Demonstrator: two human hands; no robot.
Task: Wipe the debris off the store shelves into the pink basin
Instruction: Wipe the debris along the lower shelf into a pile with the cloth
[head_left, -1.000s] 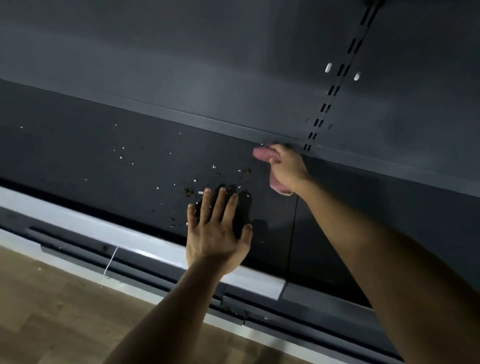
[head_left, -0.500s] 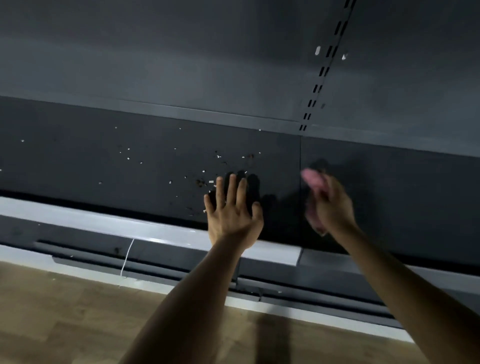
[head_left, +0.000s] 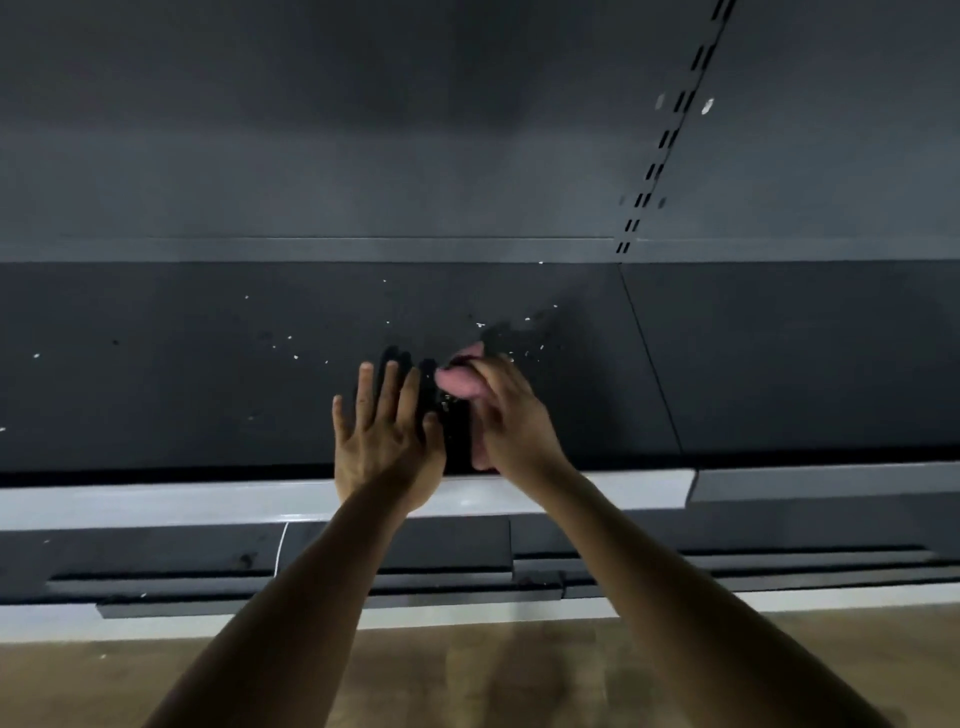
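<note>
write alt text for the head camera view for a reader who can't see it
A person's right hand grips a pink cloth on a dark store shelf, close beside the open left hand with its fingers straight. Pale specks of debris dot the shelf, mostly left of and behind the hands; a wooden floor shows below.
</note>
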